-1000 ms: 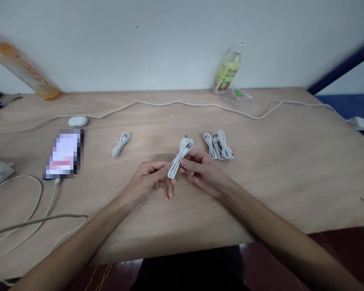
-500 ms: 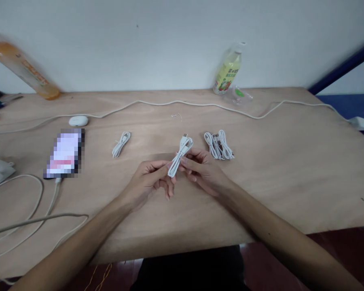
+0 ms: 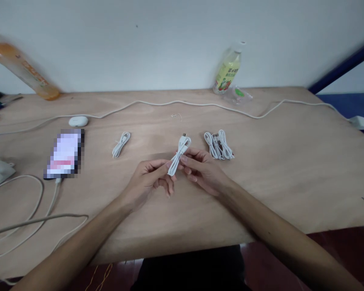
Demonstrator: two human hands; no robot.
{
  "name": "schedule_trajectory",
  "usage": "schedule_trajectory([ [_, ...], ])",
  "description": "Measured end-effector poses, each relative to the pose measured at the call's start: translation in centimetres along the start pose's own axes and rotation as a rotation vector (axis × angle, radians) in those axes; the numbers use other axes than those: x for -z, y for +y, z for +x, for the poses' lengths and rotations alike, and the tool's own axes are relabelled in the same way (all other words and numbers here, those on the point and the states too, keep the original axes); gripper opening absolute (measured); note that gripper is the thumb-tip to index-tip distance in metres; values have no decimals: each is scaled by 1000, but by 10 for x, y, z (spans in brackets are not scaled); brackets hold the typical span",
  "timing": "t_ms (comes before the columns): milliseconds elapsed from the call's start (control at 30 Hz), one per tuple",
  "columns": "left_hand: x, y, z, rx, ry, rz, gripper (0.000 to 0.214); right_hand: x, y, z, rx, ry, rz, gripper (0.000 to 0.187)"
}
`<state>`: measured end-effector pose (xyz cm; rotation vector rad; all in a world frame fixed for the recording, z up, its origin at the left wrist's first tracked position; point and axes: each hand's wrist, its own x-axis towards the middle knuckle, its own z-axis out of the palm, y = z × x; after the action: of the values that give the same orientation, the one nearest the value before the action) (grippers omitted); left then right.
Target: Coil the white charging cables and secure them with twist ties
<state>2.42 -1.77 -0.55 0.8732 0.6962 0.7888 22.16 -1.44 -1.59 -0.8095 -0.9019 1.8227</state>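
Observation:
A coiled white cable bundle [image 3: 180, 152] is pinched between both hands above the middle of the wooden table [image 3: 291, 169]. My left hand [image 3: 150, 178] grips its lower end with thumb and fingers closed. My right hand [image 3: 202, 169] holds the bundle's middle from the right, fingers curled. Its plug end sticks up toward the wall. A small coiled white cable [image 3: 121, 144] lies to the left. A larger pile of coiled white cables [image 3: 219, 144] lies just right of my right hand.
A phone [image 3: 65, 153] with a plugged-in charging cable lies at the left. A white oval case [image 3: 78, 121] sits behind it. A long white cord [image 3: 176, 103] crosses the table's back. A yellow-green bottle [image 3: 227, 69] and an orange bottle [image 3: 21, 64] stand by the wall.
The bundle has tilted and shifted very slightly left between my fingers. Both hands stay in almost the same place.

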Motion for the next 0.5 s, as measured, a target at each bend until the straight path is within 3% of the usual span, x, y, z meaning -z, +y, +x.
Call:
schedule_trajectory([
  [233, -2, 3, -1, -136, 159, 252, 25, -3, -1, 0, 1, 25, -24, 34],
  [500, -7, 5, -1, -167, 188, 365, 16, -4, 4, 1, 54, 68, -69, 33],
])
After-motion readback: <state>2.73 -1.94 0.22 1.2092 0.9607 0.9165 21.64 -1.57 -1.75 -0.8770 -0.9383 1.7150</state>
